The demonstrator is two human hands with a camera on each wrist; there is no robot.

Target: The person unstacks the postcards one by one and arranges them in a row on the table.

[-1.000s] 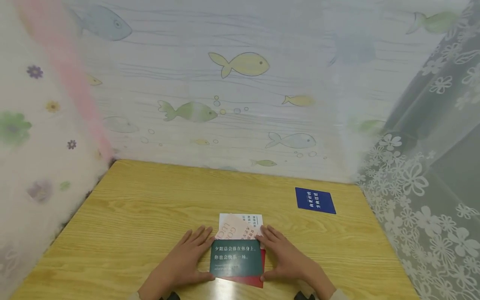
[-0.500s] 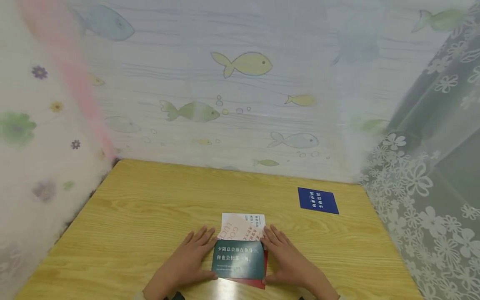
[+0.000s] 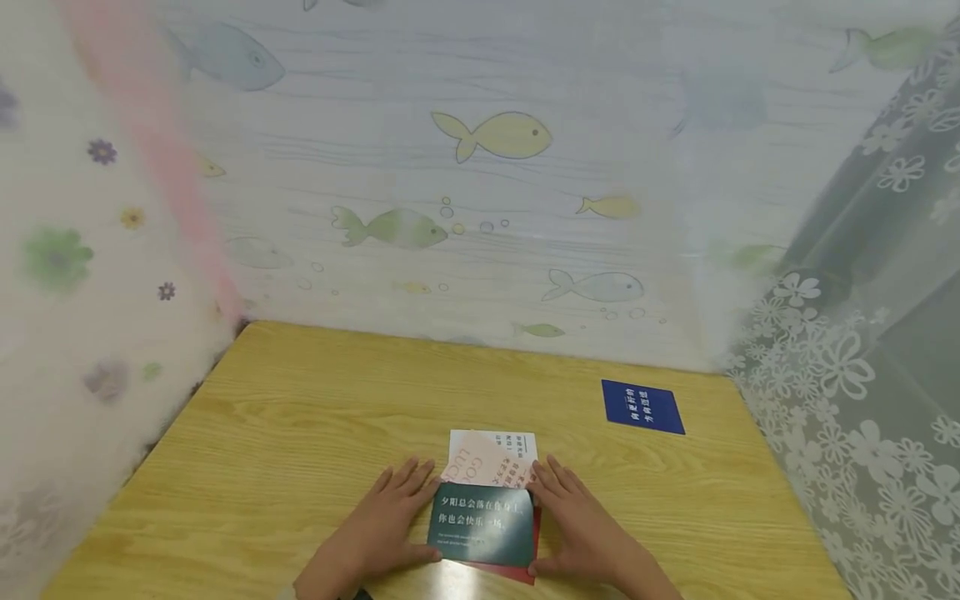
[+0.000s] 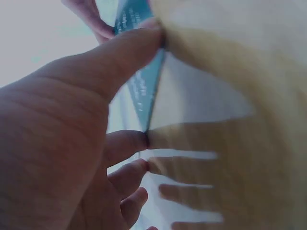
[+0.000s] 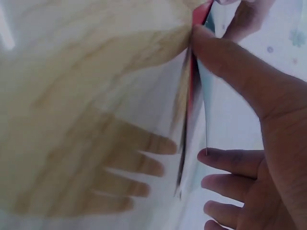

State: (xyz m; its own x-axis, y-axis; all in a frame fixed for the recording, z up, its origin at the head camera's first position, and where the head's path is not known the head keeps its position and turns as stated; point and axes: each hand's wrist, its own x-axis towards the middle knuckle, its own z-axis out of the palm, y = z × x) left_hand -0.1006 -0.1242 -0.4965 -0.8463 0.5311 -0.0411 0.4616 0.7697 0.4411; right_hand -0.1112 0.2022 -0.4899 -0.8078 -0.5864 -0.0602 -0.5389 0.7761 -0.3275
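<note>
A dark green card [image 3: 482, 527] with white lettering lies uppermost in a loose pile of cards. My left hand [image 3: 381, 525] flanks its left edge, thumb at the near corner and fingertips at the far one. Along the opposite edge, my right hand [image 3: 588, 533] lies the same way, fingers extended. A red card [image 3: 517, 572] peeks out under the green one, near and right. Beyond it show a pink card [image 3: 474, 463] and a white card [image 3: 517, 438], both partly covered. In the right wrist view, a narrow gap separates the green card [image 5: 206, 96] from the red card [image 5: 190, 91].
A blue card [image 3: 642, 407] with white lettering lies apart at the back right of the wooden table [image 3: 337, 383]. Fish-patterned cloth [image 3: 465, 283] hangs behind the table, with lace curtain [image 3: 832, 367] on the right.
Everything has shifted slightly right and down in the head view as the camera moves. The hands keep their places at the green card's sides, and less of the red card shows along its near edge.
</note>
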